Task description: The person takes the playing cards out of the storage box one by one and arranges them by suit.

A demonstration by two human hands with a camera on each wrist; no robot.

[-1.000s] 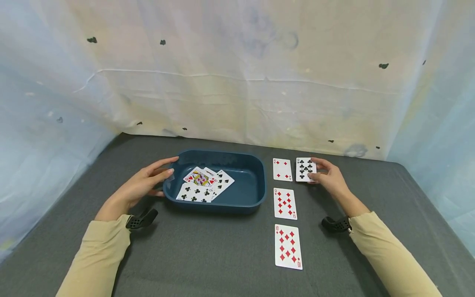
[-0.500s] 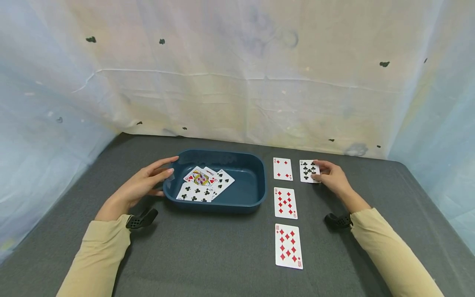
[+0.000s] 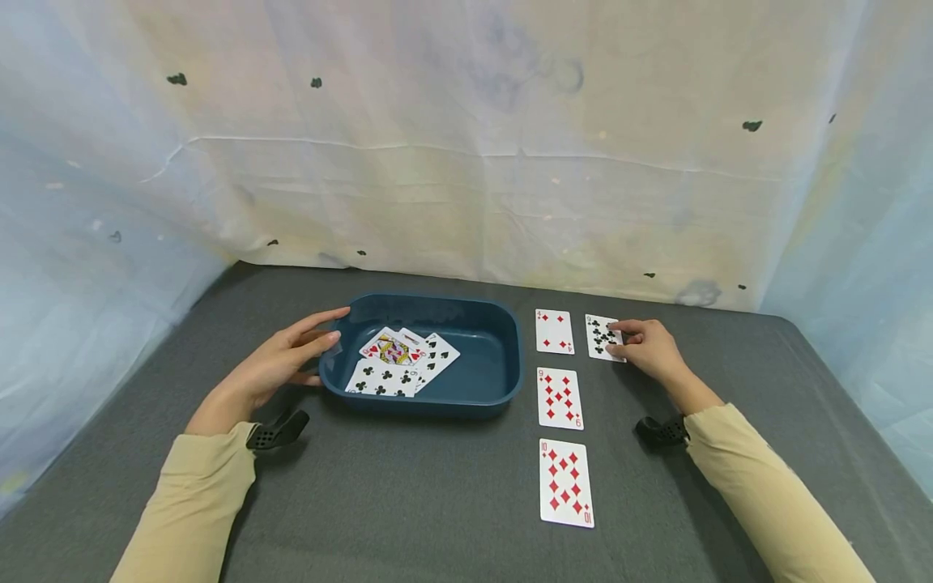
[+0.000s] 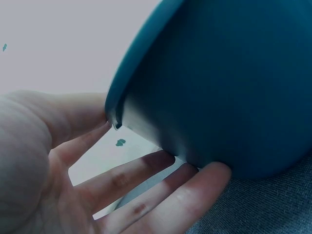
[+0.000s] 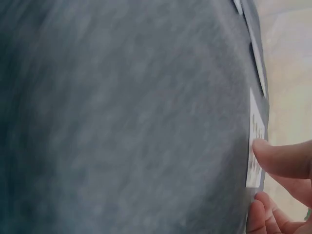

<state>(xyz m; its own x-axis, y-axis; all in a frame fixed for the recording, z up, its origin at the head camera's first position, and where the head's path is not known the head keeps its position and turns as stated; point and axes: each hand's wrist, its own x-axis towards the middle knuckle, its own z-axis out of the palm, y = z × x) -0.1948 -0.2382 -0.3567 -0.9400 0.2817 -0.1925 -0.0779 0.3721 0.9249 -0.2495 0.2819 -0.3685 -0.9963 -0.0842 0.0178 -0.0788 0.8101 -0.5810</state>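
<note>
Club card (image 3: 602, 337) lies flat just right of the four of diamonds (image 3: 554, 332); right hand (image 3: 651, 348) pinches its right edge. Left hand (image 3: 280, 366), fingers straight, steadies the blue tray (image 3: 503, 380). Best slide it square with the four, with light pressure.

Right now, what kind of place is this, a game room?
Probably a makeshift recording booth: a grey cloth table, painted sheets hung all around, and playing cards beside a blue tub.
</note>
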